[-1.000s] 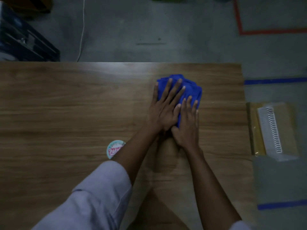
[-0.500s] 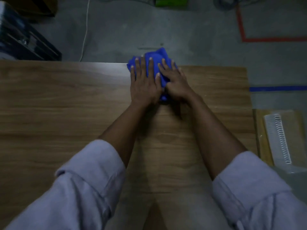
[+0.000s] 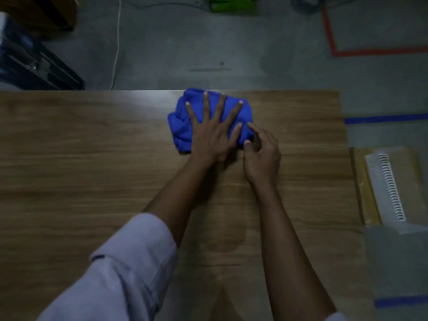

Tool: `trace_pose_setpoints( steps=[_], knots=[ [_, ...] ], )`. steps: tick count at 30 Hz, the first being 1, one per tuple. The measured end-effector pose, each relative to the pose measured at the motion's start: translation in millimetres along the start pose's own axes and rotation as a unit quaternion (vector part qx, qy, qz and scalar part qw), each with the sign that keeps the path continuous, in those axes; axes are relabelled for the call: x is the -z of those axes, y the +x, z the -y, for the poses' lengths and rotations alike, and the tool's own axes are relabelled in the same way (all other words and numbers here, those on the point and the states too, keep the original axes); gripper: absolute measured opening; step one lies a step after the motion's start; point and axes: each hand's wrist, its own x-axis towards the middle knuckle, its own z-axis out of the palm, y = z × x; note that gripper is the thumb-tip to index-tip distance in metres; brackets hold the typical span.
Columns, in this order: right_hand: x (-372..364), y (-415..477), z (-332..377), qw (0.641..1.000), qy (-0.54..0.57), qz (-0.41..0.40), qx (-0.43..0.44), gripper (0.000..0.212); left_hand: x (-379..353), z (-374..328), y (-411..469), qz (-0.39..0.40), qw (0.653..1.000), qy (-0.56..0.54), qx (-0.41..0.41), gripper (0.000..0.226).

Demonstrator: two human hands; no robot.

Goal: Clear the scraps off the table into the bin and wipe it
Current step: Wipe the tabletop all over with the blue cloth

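Observation:
A crumpled blue cloth [image 3: 180, 126] lies on the wooden table [image 3: 81, 158] close to its far edge. My left hand [image 3: 212, 133] presses flat on top of the cloth with its fingers spread wide. My right hand [image 3: 260, 154] sits at the cloth's near right corner, its thumb and curled fingers pinching the fabric there. No scraps show on the visible tabletop.
Past the table's right edge, lower down, lies a yellowish folder with a white spiral-bound pad [image 3: 386, 184]. Beyond the far edge is grey floor with a white cable [image 3: 117, 42], a dark crate [image 3: 30, 61] at the left and a green object [image 3: 229, 4].
The cloth went from mid-table to the far edge, then came slightly back. My left hand has spread flat on it; my right hand slid off the top to pinch its corner.

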Motion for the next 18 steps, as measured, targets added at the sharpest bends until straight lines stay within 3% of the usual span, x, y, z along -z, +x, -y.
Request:
trace_pose_setpoints(
  steps=[4,8,10,14,16,17,18],
  knots=[
    [-1.0,-6.8,-6.6,0.998,-0.047,0.009,0.035,0.048,5.6,23.8,22.5,0.004,1.0,0.006,0.028,0.058],
    [5.4,-2.7,3.8,0.998,-0.055,0.021,0.023,0.051,11.1,33.2,-23.5,-0.024,0.995,0.02,0.095,0.057],
    [6.3,-2.6,11.2,0.997,-0.054,0.032,0.038,0.049,11.5,17.0,-53.8,-0.007,0.998,0.011,0.064,0.059],
    [3.0,-0.8,18.3,0.998,-0.044,0.025,0.028,0.042,9.4,-28.1,-61.6,0.079,0.992,-0.033,-0.097,0.074],
    [4.1,3.9,13.9,0.998,-0.055,-0.002,0.04,0.04,9.0,-39.6,-43.9,0.11,0.978,-0.12,-0.128,0.079],
    [4.2,7.9,10.7,0.996,-0.06,-0.021,0.059,0.04,14.5,-41.8,-35.7,0.119,0.959,-0.236,-0.102,0.075],
    [3.0,11.9,7.7,0.994,-0.062,-0.032,0.08,0.042,22.0,-40.0,-28.4,0.101,0.919,-0.379,-0.043,0.066]
  ],
)
